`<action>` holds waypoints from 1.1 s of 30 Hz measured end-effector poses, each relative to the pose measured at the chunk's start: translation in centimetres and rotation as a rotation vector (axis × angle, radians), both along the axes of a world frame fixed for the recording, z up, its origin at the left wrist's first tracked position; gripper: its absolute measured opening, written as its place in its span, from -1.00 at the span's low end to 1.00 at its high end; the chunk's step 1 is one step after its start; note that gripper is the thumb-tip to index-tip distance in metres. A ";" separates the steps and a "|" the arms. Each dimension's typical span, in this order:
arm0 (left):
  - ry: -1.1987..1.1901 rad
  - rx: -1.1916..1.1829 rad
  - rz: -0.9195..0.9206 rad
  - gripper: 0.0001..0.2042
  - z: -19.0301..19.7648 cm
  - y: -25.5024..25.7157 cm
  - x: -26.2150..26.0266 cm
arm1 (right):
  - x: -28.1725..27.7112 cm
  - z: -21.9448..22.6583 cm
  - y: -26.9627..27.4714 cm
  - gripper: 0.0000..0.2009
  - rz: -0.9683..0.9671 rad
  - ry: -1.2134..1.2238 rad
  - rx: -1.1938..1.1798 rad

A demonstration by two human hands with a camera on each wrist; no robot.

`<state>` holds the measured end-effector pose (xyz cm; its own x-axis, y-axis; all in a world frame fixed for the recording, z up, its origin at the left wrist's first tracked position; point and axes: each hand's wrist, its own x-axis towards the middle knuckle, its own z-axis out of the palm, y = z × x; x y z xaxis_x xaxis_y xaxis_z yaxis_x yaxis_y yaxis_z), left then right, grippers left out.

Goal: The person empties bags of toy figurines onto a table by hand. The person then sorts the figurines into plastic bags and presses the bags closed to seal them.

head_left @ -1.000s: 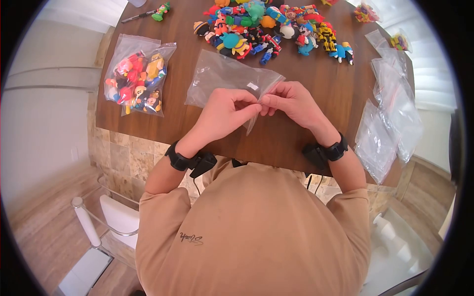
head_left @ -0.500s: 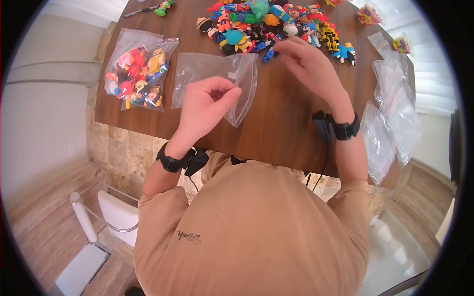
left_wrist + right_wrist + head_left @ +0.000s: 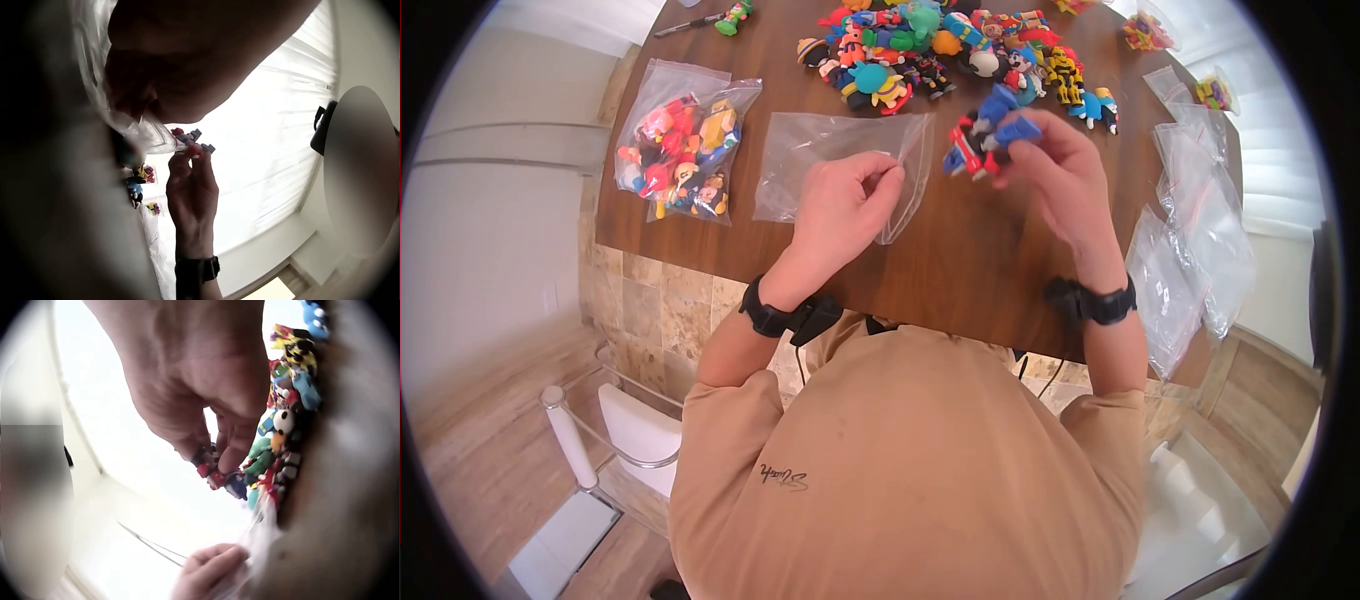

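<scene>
Inspected a brown wooden table [image 3: 990, 270], occupied along the far side by a heap of toys [image 3: 895, 45], along the right edge by overlapping loose bags [image 3: 1170, 250], and near the left edge by a filled bag [image 3: 675, 150]. Noted ample room to move over the wood between the loose bags and a clear bag [image 3: 795, 165]. Found the clear bag pinched toward its right side by the left hand [image 3: 845, 205]. Found the right hand [image 3: 1055, 170] narrowed around a red-and-blue toy figure [image 3: 972, 145], raised above the table, near the heap, apart from the clear bag.
</scene>
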<state>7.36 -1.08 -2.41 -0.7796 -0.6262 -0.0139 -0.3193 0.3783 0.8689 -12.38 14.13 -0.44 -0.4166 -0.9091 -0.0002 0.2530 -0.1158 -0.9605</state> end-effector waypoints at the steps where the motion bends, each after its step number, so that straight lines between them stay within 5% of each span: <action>1: -0.001 -0.001 -0.002 -0.84 0.5 0.2 -0.2 | 0.5 -0.3 0.5 -0.79 -0.002 -0.001 -0.001; 7: 0.069 -0.050 0.024 -0.86 1.2 1.1 -0.9 | 3.4 -1.6 0.5 -0.82 -0.012 0.052 0.131; 15: 0.161 -0.426 -0.005 -0.91 2.6 2.5 -0.8 | 5.2 -0.7 -0.2 -0.87 0.088 0.057 0.300; 18: 0.209 -0.433 0.036 -0.90 2.2 2.4 -1.1 | 6.2 -1.8 -0.9 -0.83 -0.016 0.916 0.081; 22: 0.160 -0.440 0.009 -0.89 1.5 2.1 -0.6 | 3.9 -1.3 -1.4 -0.85 -0.018 0.970 0.026; 24: 0.063 -0.352 -0.072 -0.90 1.0 2.0 -0.3 | 0.1 -1.5 -1.8 -0.82 -0.205 1.091 0.139; 29: -0.103 -0.428 -0.209 -0.92 -0.7 2.5 -0.7 | -4.8 -3.5 -6.1 -0.74 -0.408 1.854 0.170; 33: -0.003 -0.375 -0.158 -0.93 -0.6 2.2 -0.1 | -5.9 -4.7 -7.6 -0.74 -0.390 1.917 0.196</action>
